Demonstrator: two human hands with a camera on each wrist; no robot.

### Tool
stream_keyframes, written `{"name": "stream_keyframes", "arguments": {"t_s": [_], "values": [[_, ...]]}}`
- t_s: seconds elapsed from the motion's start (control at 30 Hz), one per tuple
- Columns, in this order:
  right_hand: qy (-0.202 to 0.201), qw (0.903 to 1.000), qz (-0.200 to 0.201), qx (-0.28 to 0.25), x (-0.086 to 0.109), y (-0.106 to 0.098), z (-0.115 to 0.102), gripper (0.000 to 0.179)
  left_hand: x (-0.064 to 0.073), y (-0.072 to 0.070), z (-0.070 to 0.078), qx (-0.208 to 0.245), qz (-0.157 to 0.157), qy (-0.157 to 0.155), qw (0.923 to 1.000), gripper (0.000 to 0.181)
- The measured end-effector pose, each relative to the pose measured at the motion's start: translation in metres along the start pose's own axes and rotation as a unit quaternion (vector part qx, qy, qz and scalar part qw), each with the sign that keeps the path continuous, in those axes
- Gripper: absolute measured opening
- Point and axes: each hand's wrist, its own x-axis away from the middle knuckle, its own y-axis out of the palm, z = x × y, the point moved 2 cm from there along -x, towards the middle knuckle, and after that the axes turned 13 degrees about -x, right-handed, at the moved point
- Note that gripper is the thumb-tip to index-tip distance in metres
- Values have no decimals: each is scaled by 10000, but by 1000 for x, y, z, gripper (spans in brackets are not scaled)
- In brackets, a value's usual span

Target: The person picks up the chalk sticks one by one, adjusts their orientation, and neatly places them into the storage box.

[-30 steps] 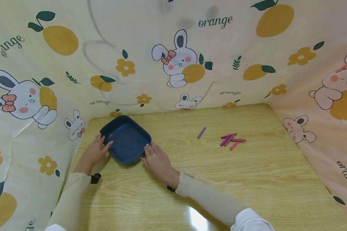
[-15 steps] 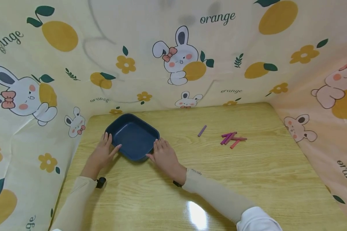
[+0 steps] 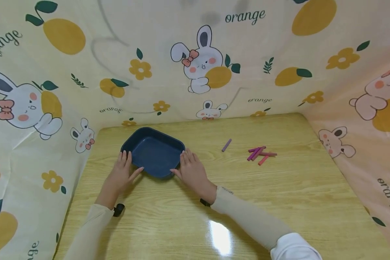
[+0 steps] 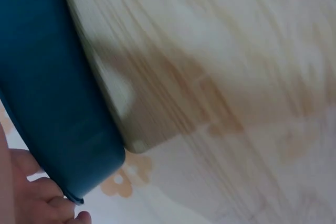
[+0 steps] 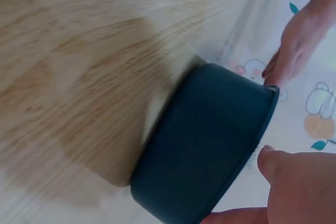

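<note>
A dark blue, square, deep dish (image 3: pixel 154 157) with rounded corners stands on the left part of the table, with nothing inside it. My left hand (image 3: pixel 121 173) holds its left side, fingers over the rim and thumb at the near edge. On the opposite side my right hand (image 3: pixel 194 172) grips the rim, thumb towards the front corner. The left wrist view has the dish's outer wall (image 4: pixel 58 98) and curled fingertips at its rim. Down in the right wrist view, the right thumb and a finger touch the rim of the same dish (image 5: pixel 194 140).
A thin purple stick (image 3: pixel 226 145) lies right of the dish on the wooden table (image 3: pixel 169 224). Further right is a loose pile of several pink and purple sticks (image 3: pixel 256 153). Printed cloth (image 3: pixel 182 47) with rabbits and oranges walls the back and sides.
Both hands have moved the dish to the right, and it has turned a little clockwise. The sticks stay where they were on the table.
</note>
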Motion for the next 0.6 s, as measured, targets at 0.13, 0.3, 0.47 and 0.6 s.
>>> {"name": "stream_keyframes", "arguments": {"t_s": [0.13,0.3,0.47,0.6], "values": [[18,10000,69,-47,2,4,5,68,3,1,10,-125,138,63,9998,88],[142,9996,103,-227,2,2,11,67,6,1,21,-275,274,161,9991,86],[404,9989,-153,-160,3,-1,13,69,8,2,29,-477,482,294,9973,82],[677,9965,-413,-281,3,-1,16,67,11,3,35,-474,515,347,9969,80]]}}
